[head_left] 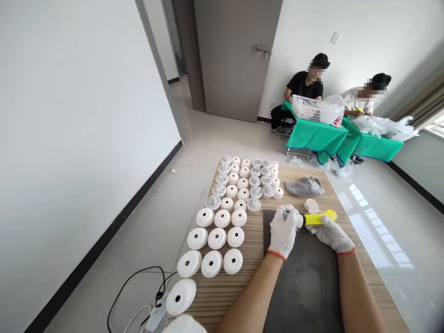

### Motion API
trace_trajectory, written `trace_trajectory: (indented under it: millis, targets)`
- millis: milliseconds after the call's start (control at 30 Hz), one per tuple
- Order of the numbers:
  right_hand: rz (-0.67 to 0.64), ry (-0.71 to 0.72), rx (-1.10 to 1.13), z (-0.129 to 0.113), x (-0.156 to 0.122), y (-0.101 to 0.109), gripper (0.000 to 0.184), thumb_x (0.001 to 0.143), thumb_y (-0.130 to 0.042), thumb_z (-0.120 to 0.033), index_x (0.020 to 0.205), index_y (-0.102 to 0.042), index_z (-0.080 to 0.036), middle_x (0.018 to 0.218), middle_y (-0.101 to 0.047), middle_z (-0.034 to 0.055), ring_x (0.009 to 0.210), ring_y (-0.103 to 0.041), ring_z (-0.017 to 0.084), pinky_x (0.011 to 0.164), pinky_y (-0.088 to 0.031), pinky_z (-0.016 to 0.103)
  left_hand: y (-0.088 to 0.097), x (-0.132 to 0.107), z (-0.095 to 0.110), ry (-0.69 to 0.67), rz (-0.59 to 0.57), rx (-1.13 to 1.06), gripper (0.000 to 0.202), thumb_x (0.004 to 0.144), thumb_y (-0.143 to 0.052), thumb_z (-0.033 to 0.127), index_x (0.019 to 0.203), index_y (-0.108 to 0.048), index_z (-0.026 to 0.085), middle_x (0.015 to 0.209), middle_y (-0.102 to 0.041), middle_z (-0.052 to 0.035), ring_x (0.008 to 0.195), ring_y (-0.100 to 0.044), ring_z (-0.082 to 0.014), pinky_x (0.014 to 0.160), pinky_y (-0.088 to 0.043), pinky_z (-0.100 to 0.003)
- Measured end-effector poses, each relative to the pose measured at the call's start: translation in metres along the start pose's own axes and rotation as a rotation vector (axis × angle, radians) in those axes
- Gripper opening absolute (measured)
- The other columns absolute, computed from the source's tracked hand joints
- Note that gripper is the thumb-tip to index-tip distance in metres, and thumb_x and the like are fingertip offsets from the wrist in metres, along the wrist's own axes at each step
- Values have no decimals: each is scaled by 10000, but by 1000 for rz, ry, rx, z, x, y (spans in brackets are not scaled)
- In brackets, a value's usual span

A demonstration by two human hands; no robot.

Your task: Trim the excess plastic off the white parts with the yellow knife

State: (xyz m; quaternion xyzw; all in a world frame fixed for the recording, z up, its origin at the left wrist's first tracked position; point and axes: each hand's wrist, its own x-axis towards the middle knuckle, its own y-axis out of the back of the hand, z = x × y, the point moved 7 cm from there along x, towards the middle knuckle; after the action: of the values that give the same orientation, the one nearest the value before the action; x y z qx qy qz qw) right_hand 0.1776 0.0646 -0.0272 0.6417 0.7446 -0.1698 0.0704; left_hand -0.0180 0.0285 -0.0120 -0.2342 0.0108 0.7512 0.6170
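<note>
My left hand [283, 229], in a white knitted glove with an orange cuff, is closed around a small white round part [299, 221] above the dark mat. In my right hand [331, 232], gloved alike, is a tool with a yellow handle [318, 218]. Its dark front end points at the white part, and the tip cannot be made out. Just beyond the handle lies a white round cap [311, 205]. Beneath both hands is the dark grey mat [301, 282].
Rows of white round housings [211, 263] with dark centre holes fill the table's left side; several farther ones have clear wrapping. A grey cloth [304, 187] lies at the far right. Cables [159, 293] hang by the left edge. Two people sit behind green-covered tables [317, 138].
</note>
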Motion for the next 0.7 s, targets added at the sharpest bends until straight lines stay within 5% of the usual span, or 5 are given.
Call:
trace_trajectory:
  millis: [200,433,567,700]
  targets:
    - [-53,10,84,-3,-4,-7,599,610,-891,-531,1033,-742,-135,795,-744,99,664,-682,175,579,-561,263,3,7,2,-24,75,-30,297,890,-585,454,1052,-612,207,880,-700,-10,628,-645,-104,529,-538,-209]
    - [-112,44,159,-2,-4,-2,398,707,-843,-366,1031,-749,-154,958,-800,119,790,-773,207,627,-611,254,2,2,4,-158,74,68,348,913,-573,483,1102,-636,197,968,-709,-31,672,-656,-106,593,-584,-230]
    - [-160,52,103,-1,-8,5,429,764,-804,-409,1090,-734,-139,848,-802,112,532,-695,132,417,-457,162,-4,-4,4,-232,64,206,369,901,-584,501,1114,-651,207,967,-709,-23,696,-655,-114,588,-579,-227]
    - [-194,36,59,-6,-8,7,493,792,-788,-468,1163,-718,-152,823,-800,111,514,-685,122,329,-271,115,-8,-1,2,-240,87,355,355,904,-580,520,1091,-652,227,845,-695,13,641,-631,-118,564,-557,-227]
